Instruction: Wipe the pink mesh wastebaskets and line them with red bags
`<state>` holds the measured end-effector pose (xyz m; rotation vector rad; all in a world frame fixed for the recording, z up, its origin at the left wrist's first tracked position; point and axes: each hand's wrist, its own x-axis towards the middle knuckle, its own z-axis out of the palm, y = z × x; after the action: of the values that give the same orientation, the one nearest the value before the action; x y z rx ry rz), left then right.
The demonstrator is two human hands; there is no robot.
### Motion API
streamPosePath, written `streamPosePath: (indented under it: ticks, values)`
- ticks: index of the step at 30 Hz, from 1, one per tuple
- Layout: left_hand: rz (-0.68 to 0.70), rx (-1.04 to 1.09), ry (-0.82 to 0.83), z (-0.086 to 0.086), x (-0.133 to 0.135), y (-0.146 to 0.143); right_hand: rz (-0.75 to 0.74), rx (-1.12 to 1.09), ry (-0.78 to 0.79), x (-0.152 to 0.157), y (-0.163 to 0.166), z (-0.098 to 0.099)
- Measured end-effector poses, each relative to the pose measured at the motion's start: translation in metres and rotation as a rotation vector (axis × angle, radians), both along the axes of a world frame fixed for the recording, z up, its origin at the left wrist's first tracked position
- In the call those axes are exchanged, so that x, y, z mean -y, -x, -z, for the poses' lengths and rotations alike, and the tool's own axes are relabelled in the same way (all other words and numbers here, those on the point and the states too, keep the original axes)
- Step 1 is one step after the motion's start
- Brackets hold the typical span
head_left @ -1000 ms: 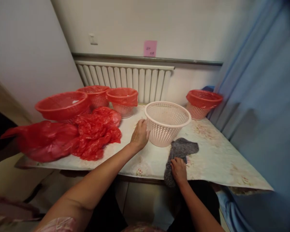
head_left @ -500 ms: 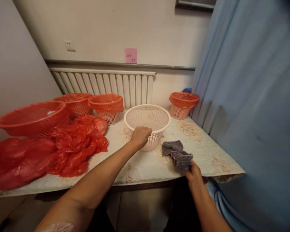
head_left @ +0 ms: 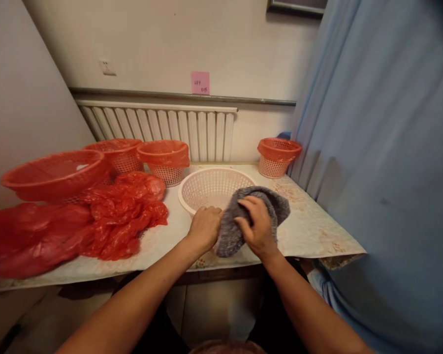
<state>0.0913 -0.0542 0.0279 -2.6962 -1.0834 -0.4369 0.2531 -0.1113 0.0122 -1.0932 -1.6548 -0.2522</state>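
A pale pink plastic basket point(head_left: 186, 189) with lattice sides stands near the table's front edge. My left hand point(head_left: 205, 228) is closed over its near rim. In my right hand point(head_left: 257, 227) is a dark grey cloth point(head_left: 231, 228), bunched under curled fingers and draped against the basket's right front side. The cloth hides that part of the rim and wall. Left of the basket lies a heap of crumpled red plastic bags point(head_left: 114, 221).
Red-lined baskets stand at the back left, among them a wide one point(head_left: 51, 172) and a smaller one point(head_left: 166, 162). Another lined basket point(head_left: 275, 157) is at the back right by a blue curtain point(head_left: 372, 187). A radiator point(head_left: 162, 128) runs behind the flowered tablecloth point(head_left: 317, 226).
My right hand has brought the cloth up and left from the table's front edge onto the basket's rim. The basket has come slightly nearer and left, with my left hand still on it.
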Motion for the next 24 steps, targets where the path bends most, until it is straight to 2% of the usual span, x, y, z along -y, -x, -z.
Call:
streamPosePath:
  ticks: [3,8,12,17,21,24]
  values:
    - [-0.005,0.035,0.028,0.006,-0.002,0.002,0.039,0.270,0.101,-0.011,0.015,0.013]
    - [0.018,0.077,-0.009,0.011,-0.006,0.002,0.114,0.357,0.102,-0.024,0.009,0.029]
    - [0.053,0.056,-0.055,0.013,-0.006,0.004,0.074,0.421,0.047,-0.031,-0.008,0.034]
    - [0.091,0.023,-0.131,0.014,-0.011,0.012,-0.039,0.465,-0.007,-0.044,-0.047,0.037]
    - [0.182,0.014,-0.150,0.012,-0.030,0.031,-0.078,0.475,-0.032,-0.053,-0.076,0.034]
    - [0.258,0.027,-0.100,0.009,-0.048,0.051,-0.079,0.478,-0.057,-0.056,-0.077,0.035]
